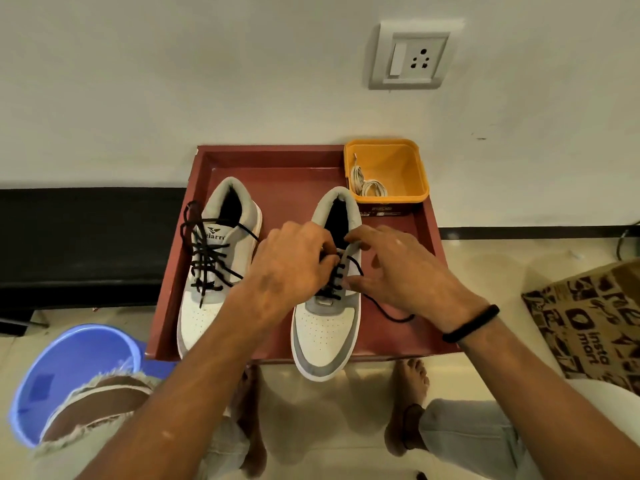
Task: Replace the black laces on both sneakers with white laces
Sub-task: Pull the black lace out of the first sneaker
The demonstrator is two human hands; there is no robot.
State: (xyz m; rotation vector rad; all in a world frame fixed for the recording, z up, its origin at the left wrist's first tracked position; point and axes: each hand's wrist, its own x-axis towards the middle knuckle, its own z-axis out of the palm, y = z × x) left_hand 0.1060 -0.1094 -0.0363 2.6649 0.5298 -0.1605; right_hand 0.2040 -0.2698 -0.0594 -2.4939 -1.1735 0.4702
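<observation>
Both hands meet mid-frame over the right-hand sneaker (325,306) on the red tray (277,164) — left hand (294,268) pinching its black lace (381,306), right hand (398,268) loosely spread, steadying — white laces (369,187) wait in the orange tub (391,161), upper right.

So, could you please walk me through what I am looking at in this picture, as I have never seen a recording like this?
There is no machine here: a camera worn on a person's head looks down at their two bare hands. A dark red tray holds two grey-and-white sneakers. The left sneaker still has its black lace, loosened. The left hand and right hand work on the right sneaker; the left fingers seem to pinch its black lace, whose free end trails on the tray. The white laces wait coiled in the orange box.
</observation>
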